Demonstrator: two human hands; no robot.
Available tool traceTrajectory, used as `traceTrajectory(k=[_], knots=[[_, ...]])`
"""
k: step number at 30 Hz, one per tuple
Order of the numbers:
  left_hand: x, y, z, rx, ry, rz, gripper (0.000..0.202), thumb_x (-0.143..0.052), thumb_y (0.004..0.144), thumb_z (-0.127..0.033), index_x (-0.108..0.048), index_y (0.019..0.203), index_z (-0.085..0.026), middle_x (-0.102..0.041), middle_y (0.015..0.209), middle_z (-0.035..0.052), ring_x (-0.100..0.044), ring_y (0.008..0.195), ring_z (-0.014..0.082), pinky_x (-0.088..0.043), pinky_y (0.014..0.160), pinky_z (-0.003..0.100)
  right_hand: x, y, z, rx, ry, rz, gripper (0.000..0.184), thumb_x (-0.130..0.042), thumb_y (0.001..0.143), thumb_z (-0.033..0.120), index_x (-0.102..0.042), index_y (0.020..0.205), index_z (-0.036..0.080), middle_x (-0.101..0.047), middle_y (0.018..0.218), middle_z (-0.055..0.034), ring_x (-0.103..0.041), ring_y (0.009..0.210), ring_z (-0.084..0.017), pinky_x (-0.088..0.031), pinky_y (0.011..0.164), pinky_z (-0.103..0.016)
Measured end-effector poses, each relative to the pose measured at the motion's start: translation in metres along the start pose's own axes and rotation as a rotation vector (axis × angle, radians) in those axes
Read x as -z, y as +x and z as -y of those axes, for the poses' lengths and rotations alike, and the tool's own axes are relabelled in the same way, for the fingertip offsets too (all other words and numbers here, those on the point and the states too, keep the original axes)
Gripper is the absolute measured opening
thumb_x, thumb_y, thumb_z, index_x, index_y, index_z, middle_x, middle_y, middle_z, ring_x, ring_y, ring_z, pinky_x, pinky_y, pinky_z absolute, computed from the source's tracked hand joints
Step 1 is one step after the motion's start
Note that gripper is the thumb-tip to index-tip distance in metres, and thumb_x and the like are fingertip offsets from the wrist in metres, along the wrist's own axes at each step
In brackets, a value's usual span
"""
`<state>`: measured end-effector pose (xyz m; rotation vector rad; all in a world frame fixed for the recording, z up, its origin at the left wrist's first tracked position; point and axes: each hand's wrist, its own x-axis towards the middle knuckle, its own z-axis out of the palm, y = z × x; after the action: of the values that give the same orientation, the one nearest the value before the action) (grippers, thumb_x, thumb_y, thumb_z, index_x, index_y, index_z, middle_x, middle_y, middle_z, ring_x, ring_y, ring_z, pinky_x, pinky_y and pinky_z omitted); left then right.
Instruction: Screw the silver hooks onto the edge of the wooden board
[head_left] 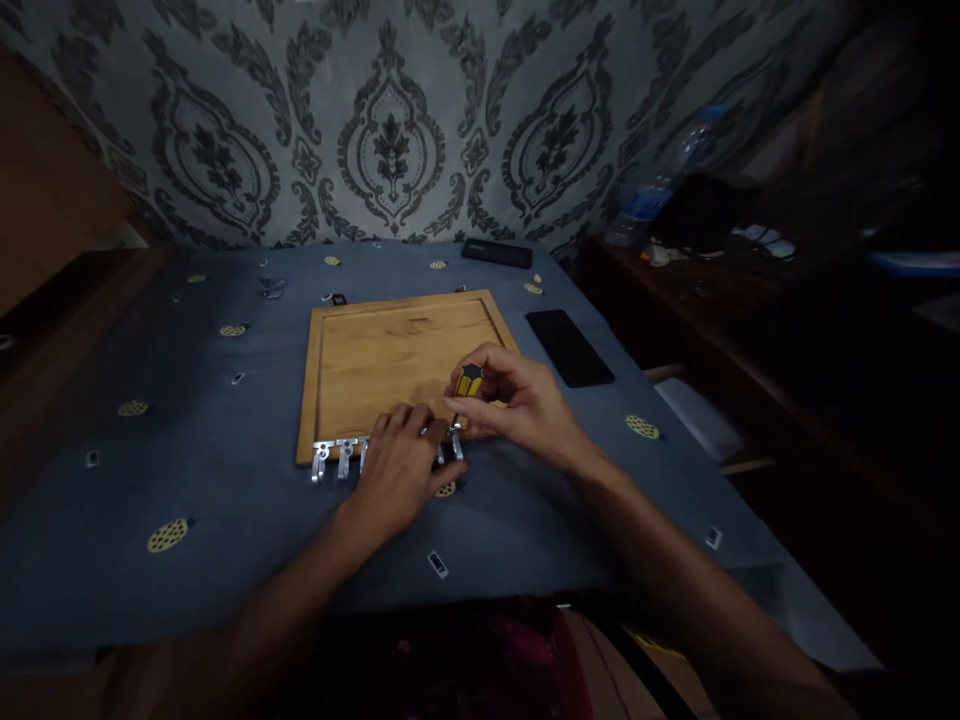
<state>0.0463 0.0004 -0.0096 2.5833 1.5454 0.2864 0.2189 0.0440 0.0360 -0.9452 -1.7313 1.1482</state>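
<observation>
A wooden board (397,350) with a grooved border lies on the cloth-covered table. Along its near edge runs a metal hook rail (345,445) with several silver hooks hanging over the side. My left hand (401,460) lies over the middle of this rail, fingers bent onto the board and thumb on the near side, holding it in place. In my right hand (517,400), a screwdriver (470,380) with a yellow and black handle is pinched upright, its shaft pointing down at the rail's right end. The tip and any screw are too small to make out.
A black phone (570,347) lies right of the board, and another dark flat device (496,253) sits behind it. Small metal pieces (272,288) are at the back left. A water bottle (660,190) stands on the dark furniture at right. Patterned wall covering rises behind.
</observation>
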Motion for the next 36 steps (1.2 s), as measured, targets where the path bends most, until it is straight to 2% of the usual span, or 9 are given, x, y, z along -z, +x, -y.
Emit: traceTrajectory(k=[2, 4, 5, 7, 11, 13, 19, 29, 36], knots=[[0.0, 0.0, 0.0, -0.006, -0.002, -0.006, 0.038, -0.069, 0.092, -0.045, -0.065, 0.118, -0.017, -0.063, 0.119, 0.0103, -0.056, 0.112, 0.0317, -0.047, 0.093, 0.046, 0.004, -0.001, 0.001, 0.0, 0.008, 0.098, 0.035, -0.077, 0.082, 0.05, -0.068, 0.095, 0.019, -0.06, 0.067, 0.0029, -0.06, 0.056, -0.011, -0.052, 0.05, -0.022], [0.0, 0.0, 0.0, -0.008, -0.005, -0.013, 0.038, -0.07, 0.091, -0.044, -0.065, 0.118, -0.018, -0.063, 0.119, 0.0096, -0.056, 0.111, 0.0311, -0.047, 0.093, 0.046, 0.005, -0.002, -0.001, 0.044, -0.016, 0.117, 0.031, -0.074, 0.085, 0.049, -0.07, 0.086, 0.019, -0.061, 0.067, 0.0016, -0.061, 0.058, -0.012, -0.052, 0.052, -0.024], [0.0, 0.0, 0.0, -0.005, -0.006, -0.013, 0.038, -0.07, 0.091, -0.044, -0.065, 0.119, -0.018, -0.063, 0.118, 0.0092, -0.056, 0.11, 0.0308, -0.047, 0.092, 0.045, 0.005, -0.003, -0.003, 0.085, -0.042, 0.067, 0.031, -0.076, 0.083, 0.048, -0.068, 0.078, 0.019, -0.061, 0.067, 0.0008, -0.059, 0.057, -0.011, -0.05, 0.05, -0.024], [0.001, -0.001, 0.0, 0.002, -0.009, -0.009, 0.039, -0.071, 0.091, -0.043, -0.064, 0.12, -0.019, -0.064, 0.116, 0.0084, -0.056, 0.109, 0.0303, -0.048, 0.091, 0.045, 0.002, -0.005, -0.007, 0.176, -0.078, -0.128, 0.034, -0.083, 0.077, 0.045, -0.063, 0.068, 0.019, -0.06, 0.067, 0.0009, -0.054, 0.055, -0.01, -0.046, 0.047, -0.023], [0.002, -0.001, 0.0, -0.004, -0.027, -0.014, 0.036, -0.07, 0.091, -0.043, -0.065, 0.117, -0.019, -0.064, 0.116, 0.0078, -0.056, 0.109, 0.0301, -0.047, 0.091, 0.045, -0.002, -0.006, -0.006, 0.195, 0.008, -0.47, 0.035, -0.086, 0.074, 0.043, -0.058, 0.072, 0.022, -0.055, 0.065, 0.0049, -0.051, 0.048, -0.008, -0.043, 0.04, -0.022], [0.001, -0.001, 0.0, -0.005, -0.032, -0.02, 0.036, -0.07, 0.091, -0.044, -0.065, 0.117, -0.019, -0.064, 0.116, 0.0073, -0.056, 0.109, 0.0301, -0.047, 0.091, 0.045, -0.001, -0.006, -0.003, 0.216, 0.018, -0.52, 0.034, -0.085, 0.075, 0.042, -0.057, 0.073, 0.022, -0.054, 0.064, 0.0061, -0.051, 0.045, -0.007, -0.042, 0.038, -0.021], [0.002, -0.001, 0.0, 0.005, -0.028, -0.011, 0.037, -0.071, 0.091, -0.044, -0.065, 0.118, -0.019, -0.064, 0.116, 0.0073, -0.057, 0.109, 0.0296, -0.047, 0.092, 0.045, 0.001, -0.008, -0.013, 0.17, -0.055, -0.406, 0.039, -0.085, 0.075, 0.043, -0.053, 0.068, 0.021, -0.052, 0.065, 0.0048, -0.052, 0.05, -0.008, -0.045, 0.043, -0.022], [0.003, -0.001, -0.001, -0.001, -0.029, -0.02, 0.038, -0.07, 0.091, -0.043, -0.065, 0.119, -0.018, -0.065, 0.117, 0.0081, -0.057, 0.109, 0.0303, -0.048, 0.091, 0.046, 0.001, -0.008, -0.023, 0.163, -0.057, -0.348, 0.039, -0.083, 0.078, 0.044, -0.052, 0.069, 0.021, -0.05, 0.065, 0.0054, -0.05, 0.05, -0.008, -0.043, 0.044, -0.023], [0.003, 0.0, 0.0, -0.002, -0.029, -0.014, 0.038, -0.07, 0.091, -0.044, -0.064, 0.119, -0.018, -0.065, 0.117, 0.0079, -0.057, 0.11, 0.0305, -0.048, 0.092, 0.046, 0.004, -0.007, -0.025, 0.168, -0.094, -0.328, 0.035, -0.084, 0.075, 0.043, -0.057, 0.071, 0.021, -0.053, 0.068, 0.0038, -0.052, 0.055, -0.01, -0.047, 0.048, -0.025]])
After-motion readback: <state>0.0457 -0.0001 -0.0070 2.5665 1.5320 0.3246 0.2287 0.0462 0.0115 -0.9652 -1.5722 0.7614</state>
